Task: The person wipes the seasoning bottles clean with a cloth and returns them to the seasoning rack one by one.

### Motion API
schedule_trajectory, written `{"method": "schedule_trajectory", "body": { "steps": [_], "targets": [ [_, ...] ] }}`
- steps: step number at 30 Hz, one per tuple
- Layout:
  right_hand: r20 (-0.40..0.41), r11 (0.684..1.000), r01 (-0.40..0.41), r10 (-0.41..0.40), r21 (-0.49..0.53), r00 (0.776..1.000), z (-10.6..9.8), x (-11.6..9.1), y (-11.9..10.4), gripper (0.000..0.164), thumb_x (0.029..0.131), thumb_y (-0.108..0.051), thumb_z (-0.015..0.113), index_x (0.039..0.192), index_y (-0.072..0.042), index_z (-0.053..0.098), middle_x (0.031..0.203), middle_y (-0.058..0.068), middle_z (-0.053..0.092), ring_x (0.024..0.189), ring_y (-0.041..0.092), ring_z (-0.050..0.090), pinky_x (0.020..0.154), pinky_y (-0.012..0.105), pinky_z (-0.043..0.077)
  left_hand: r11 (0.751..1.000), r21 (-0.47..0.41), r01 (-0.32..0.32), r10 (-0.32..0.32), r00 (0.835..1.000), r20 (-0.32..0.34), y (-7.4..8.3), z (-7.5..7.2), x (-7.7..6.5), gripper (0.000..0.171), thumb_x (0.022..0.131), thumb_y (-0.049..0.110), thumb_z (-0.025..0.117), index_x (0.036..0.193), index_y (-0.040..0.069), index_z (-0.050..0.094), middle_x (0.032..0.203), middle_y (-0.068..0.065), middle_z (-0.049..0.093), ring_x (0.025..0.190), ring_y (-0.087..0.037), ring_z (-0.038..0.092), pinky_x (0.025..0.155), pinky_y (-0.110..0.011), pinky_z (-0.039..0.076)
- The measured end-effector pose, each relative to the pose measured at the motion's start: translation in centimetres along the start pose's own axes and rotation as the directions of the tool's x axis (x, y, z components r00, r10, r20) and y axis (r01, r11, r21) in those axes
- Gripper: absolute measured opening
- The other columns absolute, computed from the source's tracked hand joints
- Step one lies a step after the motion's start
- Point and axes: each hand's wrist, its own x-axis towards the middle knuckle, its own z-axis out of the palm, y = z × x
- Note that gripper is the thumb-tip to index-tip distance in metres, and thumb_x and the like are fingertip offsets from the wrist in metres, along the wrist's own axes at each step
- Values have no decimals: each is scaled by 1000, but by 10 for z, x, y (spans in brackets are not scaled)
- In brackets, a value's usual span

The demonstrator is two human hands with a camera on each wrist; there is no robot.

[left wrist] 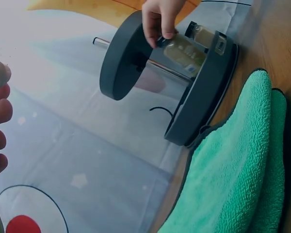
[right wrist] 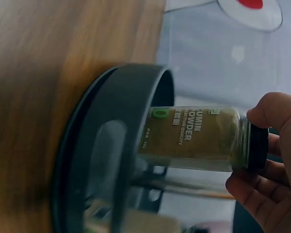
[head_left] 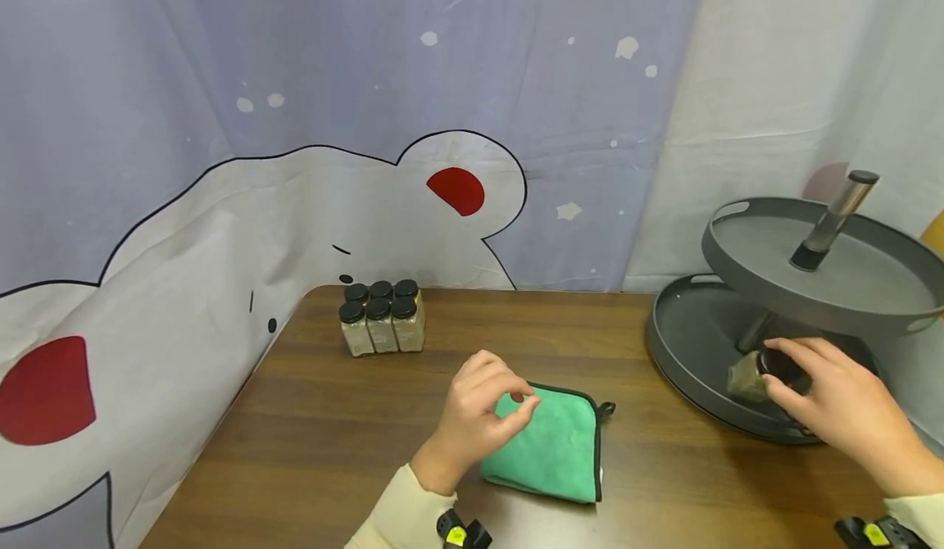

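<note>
My right hand grips a cumin powder jar by its black lid, thumb on one side and fingers on the other. The jar is tilted in the head view, at the near side of the grey two-tier tray's lower tier. Whether its base touches the tier, I cannot tell. Another jar stands on that tier in the left wrist view. Over the green cloth hovers my left hand, loosely curled and holding nothing, thumb near the index finger.
Several black-lidded spice jars stand grouped at the table's back left. The tray's upper tier overhangs the lower one, with a metal post rising through it. A printed curtain hangs behind the wooden table.
</note>
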Motion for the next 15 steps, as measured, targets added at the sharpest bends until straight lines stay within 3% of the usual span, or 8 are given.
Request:
{"method": "schedule_trajectory", "body": {
  "steps": [3,7,15],
  "targets": [
    [52,1000,-15,16,-18,999,5,-2,13,49,92,-29,73,126,3,62,122,32,55,102,54,55,77,67,43,1000,-2,9,-9,1000,4,-1,0,-1,15,94,17,68,81,12,70,70,4,62,71,-15,54,71,-25,47],
    [108,999,30,-25,-44,994,9,-1,21,54,93,-36,73,126,6,64,118,34,59,101,53,58,78,66,45,1000,-11,29,-28,999,28,-2,0,-3,17,96,19,67,80,13,69,69,4,62,71,-15,54,70,-25,47],
    [115,992,106,-98,-63,989,11,4,21,54,89,-35,76,124,5,67,112,32,64,98,52,59,80,64,45,999,-24,45,-44,998,50,-4,1,-6,17,96,19,67,80,13,70,68,5,61,70,-15,55,69,-25,47]
  ]
}}
